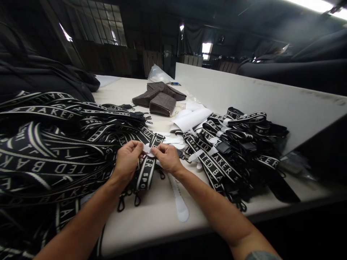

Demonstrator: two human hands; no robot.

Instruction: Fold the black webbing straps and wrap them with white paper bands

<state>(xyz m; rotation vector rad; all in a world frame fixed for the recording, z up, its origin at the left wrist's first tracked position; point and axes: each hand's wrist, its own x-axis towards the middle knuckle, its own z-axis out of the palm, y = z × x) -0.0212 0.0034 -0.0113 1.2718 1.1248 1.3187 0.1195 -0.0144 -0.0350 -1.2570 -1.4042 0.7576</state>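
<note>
Near the middle of the table, my left hand (128, 157) and my right hand (167, 157) pinch a small white strip (147, 149) between them. The strip lies across a folded black-and-white lettered strap (146, 173), which hangs down below my fingers. Black hooks (137, 199) dangle at the strap's lower end. Just below my right hand, a loose white strip with a toothed edge and a rounded end (181, 206) rests on the table. More white strips (176, 141) lie beyond my hands. My fingers partly hide the held strip.
A large heap of lettered straps (51, 151) fills the left side. Bundled straps with white bands (219, 155) are piled at right, before a white upright panel (238, 94). Farther back are dark brown quilted bags (162, 104), white sheets (192, 119) and a plastic bag (159, 74).
</note>
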